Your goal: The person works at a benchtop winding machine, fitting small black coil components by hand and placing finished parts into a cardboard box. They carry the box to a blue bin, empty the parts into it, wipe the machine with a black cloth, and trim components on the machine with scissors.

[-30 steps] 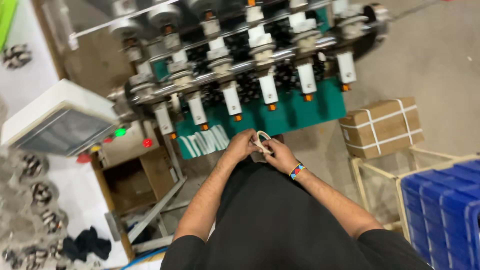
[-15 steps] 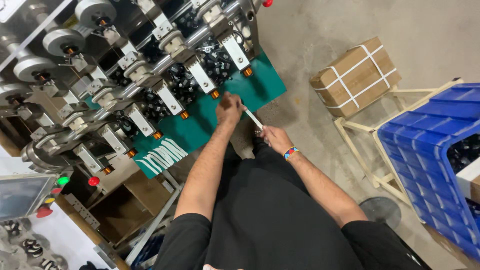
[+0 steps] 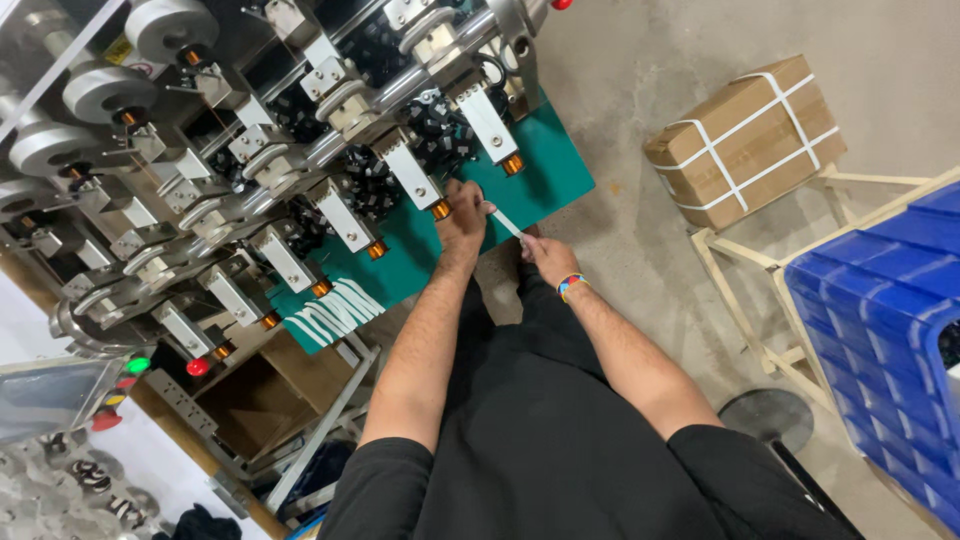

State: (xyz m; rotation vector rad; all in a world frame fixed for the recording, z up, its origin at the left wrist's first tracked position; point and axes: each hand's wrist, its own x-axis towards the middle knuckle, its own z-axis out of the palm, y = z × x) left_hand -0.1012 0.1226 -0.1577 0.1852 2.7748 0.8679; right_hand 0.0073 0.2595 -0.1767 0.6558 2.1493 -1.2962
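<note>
- Concrete floor [image 3: 640, 90] all around, grey and dusty, with a long winding machine [image 3: 300, 170] running slantwise across the upper left.
- Green panel [image 3: 540, 170] fronts the machine, and a row of white arms tipped with copper coils [image 3: 440, 209] hangs over it.
- Left hand [image 3: 463, 215] is up at the panel, fingers curled shut, right beside one copper coil and pinching the upper end of a white strip [image 3: 506, 222].
- Right hand [image 3: 545, 256] sits just lower and to the right, closed on the strip's other end, a bright beaded band on its wrist.
- Strip runs taut and slanted between the two hands, in front of the panel's lower edge.
- Strapped cardboard box [image 3: 745, 140] rests on the floor at upper right, well apart from the hands.
- Blue crate [image 3: 880, 310] sits on a pale frame at the right edge.
- Red and green lamps [image 3: 197, 366] glow at the machine's lower left.
</note>
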